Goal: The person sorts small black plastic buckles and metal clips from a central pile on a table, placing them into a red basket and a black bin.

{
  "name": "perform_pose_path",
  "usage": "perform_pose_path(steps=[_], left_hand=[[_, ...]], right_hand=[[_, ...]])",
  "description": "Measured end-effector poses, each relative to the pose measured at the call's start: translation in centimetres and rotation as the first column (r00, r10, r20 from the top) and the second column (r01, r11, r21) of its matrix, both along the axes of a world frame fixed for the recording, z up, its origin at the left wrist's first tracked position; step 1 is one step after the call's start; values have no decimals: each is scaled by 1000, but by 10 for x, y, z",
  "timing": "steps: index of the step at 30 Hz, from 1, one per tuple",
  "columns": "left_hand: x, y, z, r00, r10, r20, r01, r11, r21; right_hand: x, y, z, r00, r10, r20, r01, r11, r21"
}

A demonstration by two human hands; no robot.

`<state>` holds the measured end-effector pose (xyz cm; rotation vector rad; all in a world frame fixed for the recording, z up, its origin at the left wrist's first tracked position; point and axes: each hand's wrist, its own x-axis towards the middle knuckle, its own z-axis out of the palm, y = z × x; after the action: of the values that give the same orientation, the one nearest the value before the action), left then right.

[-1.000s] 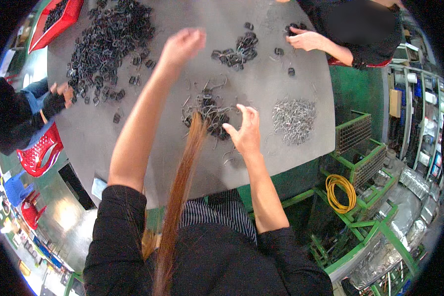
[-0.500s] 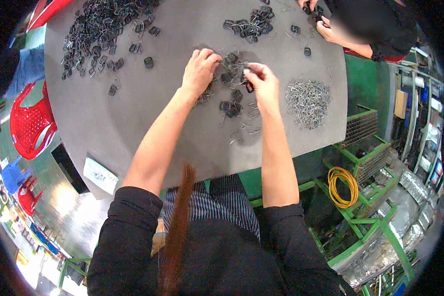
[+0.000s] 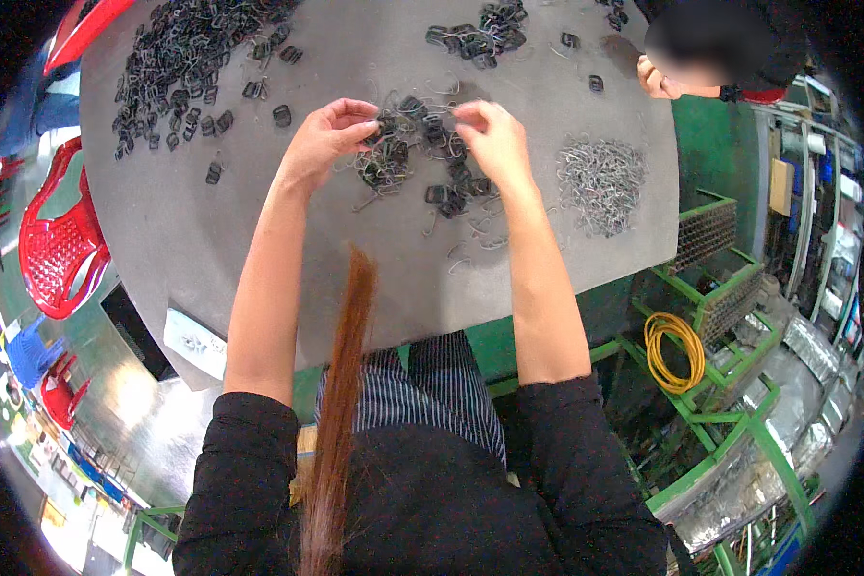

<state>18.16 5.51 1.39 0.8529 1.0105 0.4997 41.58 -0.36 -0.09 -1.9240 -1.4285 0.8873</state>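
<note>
My left hand (image 3: 328, 144) is at the left side of a tangled clump of black pieces with wire hooks (image 3: 386, 161). Its thumb and fingertips are pinched together, and whatever lies between them is too small to make out. Across the gap, my right hand (image 3: 497, 146) has its fingertips drawn together beside several black buckle-like pieces (image 3: 434, 130). What it pinches, if anything, cannot be told. More black pieces (image 3: 446, 199) lie between my forearms, with a few loose wire hooks (image 3: 490, 230) nearer me.
A heap of bare metal hooks (image 3: 602, 185) lies right on the grey table (image 3: 230, 226). Black pieces form a large pile (image 3: 187, 72) far left and a smaller one (image 3: 485, 36) at the back. A co-worker's hand (image 3: 655, 79) is far right. A printed sheet (image 3: 195, 343) lies near left.
My left hand has moved left, away from my right hand, which has shifted slightly left. The clump between them shows more fully. The co-worker's hand has drawn back from the black pieces.
</note>
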Motion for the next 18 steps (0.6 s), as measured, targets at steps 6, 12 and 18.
perform_pose_path(steps=[6,12,18], left_hand=[[-20,0,-1,989,51,-138,-43,998,55],[-10,1,-17,925,53,-377,-37,998,50],[36,-17,-52,611,361,-704,352,673,651]], right_hand=[[-46,48,-15,823,209,528,-256,967,15],[-21,43,-2,983,176,-59,-184,965,-188],[6,10,17,991,-119,-64,110,985,-131]])
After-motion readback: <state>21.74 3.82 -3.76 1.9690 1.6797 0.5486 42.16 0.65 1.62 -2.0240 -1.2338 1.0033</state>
